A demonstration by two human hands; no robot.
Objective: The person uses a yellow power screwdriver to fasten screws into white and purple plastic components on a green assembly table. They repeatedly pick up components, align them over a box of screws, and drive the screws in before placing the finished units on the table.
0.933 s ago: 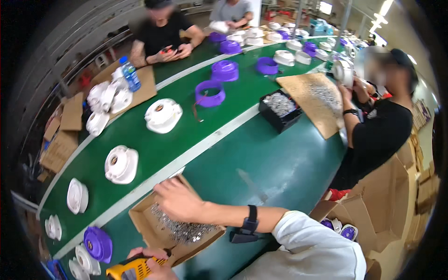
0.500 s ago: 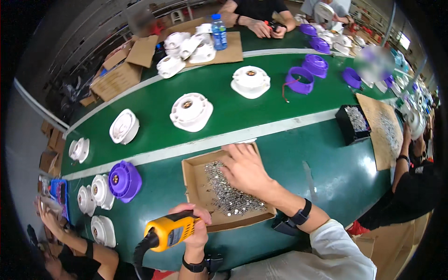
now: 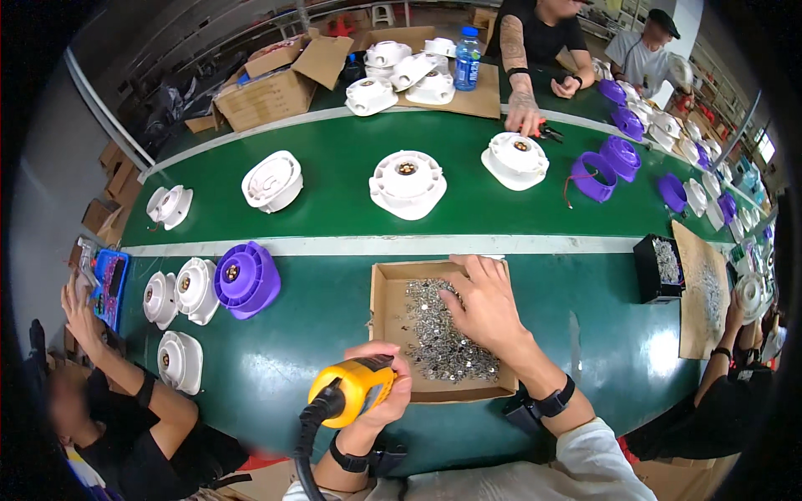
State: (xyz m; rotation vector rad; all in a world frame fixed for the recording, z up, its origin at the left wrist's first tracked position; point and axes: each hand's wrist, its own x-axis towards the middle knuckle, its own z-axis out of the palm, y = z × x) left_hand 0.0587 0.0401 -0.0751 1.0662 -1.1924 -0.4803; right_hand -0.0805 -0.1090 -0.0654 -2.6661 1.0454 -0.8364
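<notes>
I've got the left hand (image 3: 389,407) wrapped round a yellow power tool (image 3: 355,389); right hand (image 3: 486,307) loosely open over metal parts (image 3: 441,349) in a cardboard box (image 3: 387,321).

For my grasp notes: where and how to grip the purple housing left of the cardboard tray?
The purple housing is probably best gripped by its outer wall, from the right: that broad, rounded flank is exposed, while a white housing crowds its left.

Blue-capped bottle (image 3: 467,67) on a cardboard sheet (image 3: 488,98), open carton (image 3: 263,100), what looks like a white stool (image 3: 383,11) behind
</notes>
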